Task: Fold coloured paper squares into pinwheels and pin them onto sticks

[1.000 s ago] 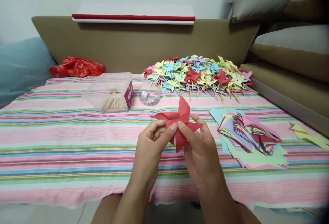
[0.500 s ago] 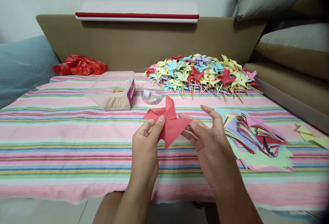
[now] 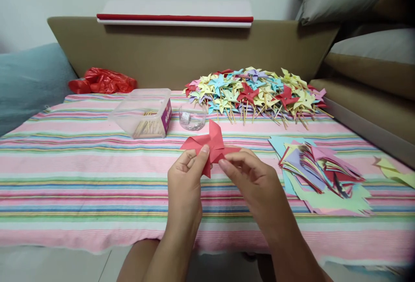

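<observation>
Both hands hold a red paper pinwheel [image 3: 214, 141] just above the striped cloth [image 3: 81, 174] that covers the table. The left hand [image 3: 184, 182] pinches its lower left blade between thumb and forefinger. The right hand [image 3: 256, 182], fingers curled, nips the paper near the centre.

Behind stands a clear plastic box [image 3: 142, 111] of wooden sticks. Its purple label [image 3: 167, 115] carries white writing too small to read. Just beside it sits a small clear tub [image 3: 192, 120] with a white sticker, also unreadable.

A heap of finished pinwheels [image 3: 256, 92] lies further back. Cut coloured paper squares [image 3: 320, 169] are stacked to the right.
</observation>
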`<state>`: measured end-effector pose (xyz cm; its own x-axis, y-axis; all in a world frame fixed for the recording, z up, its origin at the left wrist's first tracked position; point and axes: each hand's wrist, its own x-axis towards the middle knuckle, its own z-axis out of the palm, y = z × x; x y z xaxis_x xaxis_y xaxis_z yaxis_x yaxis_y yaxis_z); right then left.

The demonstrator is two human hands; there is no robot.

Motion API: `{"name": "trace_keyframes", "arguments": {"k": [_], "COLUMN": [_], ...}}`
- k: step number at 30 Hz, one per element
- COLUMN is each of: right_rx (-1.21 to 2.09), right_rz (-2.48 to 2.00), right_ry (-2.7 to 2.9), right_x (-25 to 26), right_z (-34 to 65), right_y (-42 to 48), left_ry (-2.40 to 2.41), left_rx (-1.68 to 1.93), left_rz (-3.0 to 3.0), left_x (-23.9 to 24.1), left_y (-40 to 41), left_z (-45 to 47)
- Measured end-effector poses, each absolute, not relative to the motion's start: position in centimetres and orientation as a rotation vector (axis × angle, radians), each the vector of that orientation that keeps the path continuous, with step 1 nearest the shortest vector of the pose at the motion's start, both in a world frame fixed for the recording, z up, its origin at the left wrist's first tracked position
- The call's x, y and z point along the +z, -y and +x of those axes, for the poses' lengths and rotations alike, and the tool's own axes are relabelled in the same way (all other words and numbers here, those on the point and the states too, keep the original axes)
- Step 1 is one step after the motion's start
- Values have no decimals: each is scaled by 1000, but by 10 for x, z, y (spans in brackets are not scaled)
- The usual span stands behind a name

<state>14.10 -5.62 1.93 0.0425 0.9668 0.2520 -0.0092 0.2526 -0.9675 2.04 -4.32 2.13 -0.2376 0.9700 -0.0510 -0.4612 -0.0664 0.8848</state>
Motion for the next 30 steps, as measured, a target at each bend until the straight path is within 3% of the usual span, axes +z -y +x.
{"name": "trace_keyframes", "arguments": {"k": [30], "right_rx": [759], "right_rz": [-1162], "right_ry": [1023], "right_x": [18], "right_z": [127], "right_y": [54], "left_ry": [-1052], "left_rx": [1496], "left_rz": [946], "left_x": [21], "left_y": [48], "left_z": [26]}}
